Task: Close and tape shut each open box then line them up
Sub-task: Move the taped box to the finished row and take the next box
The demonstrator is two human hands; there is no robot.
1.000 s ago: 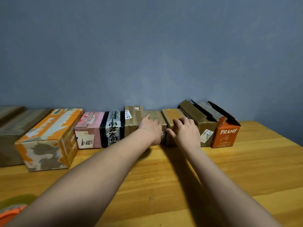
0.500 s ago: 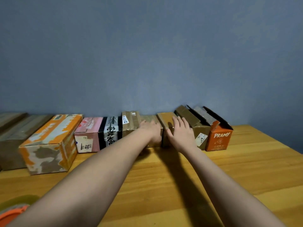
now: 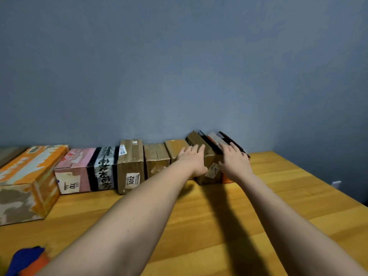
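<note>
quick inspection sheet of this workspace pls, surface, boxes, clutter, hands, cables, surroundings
surface: wooden table, boxes in a row along its far edge by the wall.
job's things: orange-and-white box, pink box, black-and-white box, brown box labelled 3012 and two smaller brown boxes look closed; a tilted brown box and an orange box at the right end have flaps up.
clutter: blue and orange item at the bottom left corner, unclear what.
hands: left hand and right hand both flat, fingers straight, on the two right-end boxes.
cables: nothing seen.
surroundings: plain blue-grey wall; white wall plate at right.
</note>
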